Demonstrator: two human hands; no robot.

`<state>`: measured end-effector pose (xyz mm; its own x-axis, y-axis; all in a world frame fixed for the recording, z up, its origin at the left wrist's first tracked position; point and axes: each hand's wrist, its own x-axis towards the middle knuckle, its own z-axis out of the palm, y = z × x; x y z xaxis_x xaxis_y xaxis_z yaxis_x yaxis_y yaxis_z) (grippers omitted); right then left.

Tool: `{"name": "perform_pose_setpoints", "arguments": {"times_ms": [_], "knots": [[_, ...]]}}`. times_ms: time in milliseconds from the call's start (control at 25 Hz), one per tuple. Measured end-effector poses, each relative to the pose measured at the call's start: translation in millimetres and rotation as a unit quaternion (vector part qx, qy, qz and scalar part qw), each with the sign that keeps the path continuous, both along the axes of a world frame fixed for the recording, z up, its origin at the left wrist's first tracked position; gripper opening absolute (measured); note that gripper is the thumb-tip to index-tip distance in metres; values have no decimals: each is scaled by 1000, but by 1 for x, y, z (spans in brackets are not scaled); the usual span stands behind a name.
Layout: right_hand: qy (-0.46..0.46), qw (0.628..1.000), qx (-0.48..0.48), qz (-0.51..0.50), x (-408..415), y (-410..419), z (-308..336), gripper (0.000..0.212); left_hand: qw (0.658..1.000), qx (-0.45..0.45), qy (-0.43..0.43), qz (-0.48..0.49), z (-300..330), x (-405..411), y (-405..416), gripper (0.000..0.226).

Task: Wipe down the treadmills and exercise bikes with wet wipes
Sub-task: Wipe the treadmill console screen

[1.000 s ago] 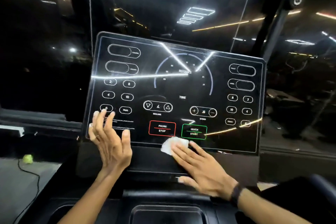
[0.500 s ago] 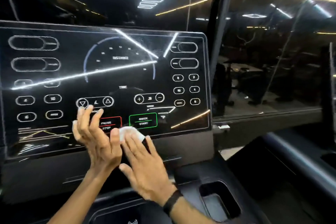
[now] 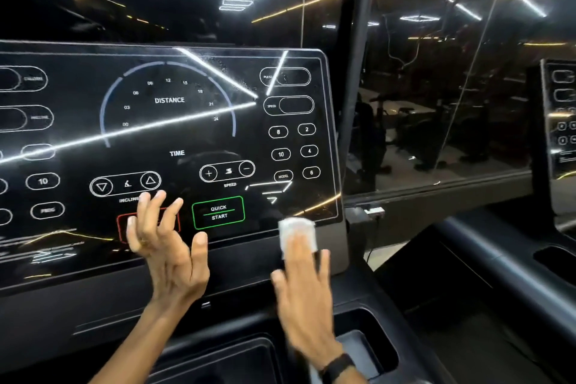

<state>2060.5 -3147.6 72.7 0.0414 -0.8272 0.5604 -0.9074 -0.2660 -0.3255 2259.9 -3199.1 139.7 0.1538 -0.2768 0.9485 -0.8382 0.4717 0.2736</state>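
Observation:
A glossy black treadmill console (image 3: 174,134) with white outlined buttons fills the left and middle of the view. My right hand (image 3: 304,293) lies flat with straight fingers and presses a white wet wipe (image 3: 296,232) against the console's lower right corner; the hand is blurred by motion. My left hand (image 3: 165,246) is raised in front of the red stop button, fingers spread and relaxed, holding nothing. A green QUICK START button (image 3: 218,212) sits between the two hands.
A recessed tray (image 3: 367,343) lies in the deck below the console. A dark upright post (image 3: 358,72) stands right of the console. A second console (image 3: 561,115) shows at the far right edge, past a padded handrail (image 3: 486,259). Glass behind reflects ceiling lights.
My right hand has slid the wipe rightward along the console's bottom edge, from under the stop button to the lower right corner. The view has shifted slightly. My left hand has stayed near the stop button.

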Motion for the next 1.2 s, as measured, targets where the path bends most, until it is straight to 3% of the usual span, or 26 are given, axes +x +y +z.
{"name": "perform_pose_setpoints", "arguments": {"times_ms": [80,160,240,320,400,480,560,680,760,840,960,1040,1080,1200], "knots": [[-79,992,1,-97,-19,-24,18,66,1000,4,-14,1,-4,-2,0,53],[-114,991,-6,-73,-13,-48,55,69,999,2,-35,-8,-6,-6,-1,53],[-51,998,-29,30,14,-43,67,67,998,-2,-58,-13,-6,-10,-3,54],[32,995,-10,97,26,-15,34,65,998,1,-66,-15,-7,-11,-4,55],[37,999,-25,6,-1,2,-2,65,998,0,-54,-12,-6,-12,-3,56],[-56,993,-12,-103,-23,-19,5,67,999,3,-54,-1,-6,-14,-5,56],[-99,991,3,-89,-21,-50,50,71,998,1,-68,2,-7,-15,-5,56],[16,999,-34,18,-10,-64,82,70,998,4,-68,14,-7,-12,-5,57],[22,999,-29,-33,-32,-61,57,68,998,5,-67,19,-7,-13,-5,57],[-45,993,-1,-108,-41,-35,23,69,998,7,-63,28,-8,-13,-7,57],[20,999,17,46,-10,-10,0,67,998,7,-67,18,-6,-15,-7,57],[72,992,-20,104,-12,-30,26,64,997,8,-70,23,-7,-14,-6,56],[69,994,-40,73,-22,-45,35,62,997,10,-68,25,-6,-14,-5,56],[-88,990,-18,-106,-42,-51,31,66,997,18,-64,27,-7,-15,-4,56]]}}
